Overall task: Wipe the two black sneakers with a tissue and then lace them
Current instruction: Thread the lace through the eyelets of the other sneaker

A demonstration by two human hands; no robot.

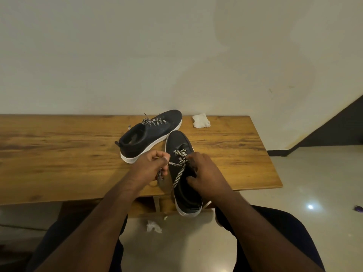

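Note:
Two black sneakers with white soles are on the wooden table (59,150). The far sneaker (151,134) lies at the middle of the table with a black-and-white lace crossed through its eyelets. The near sneaker (179,146) points away from me and its heel hangs over the table's front edge. My left hand (151,163) pinches one end of its checkered lace (177,163), which stretches across the tongue. My right hand (206,171) grips the sneaker's right side at the eyelets, thumb inside the opening.
A folded white tissue (200,120) lies at the table's back edge, right of the far sneaker. A crumpled tissue (153,226) is on the tiled floor between my knees. The wall stands right behind the table.

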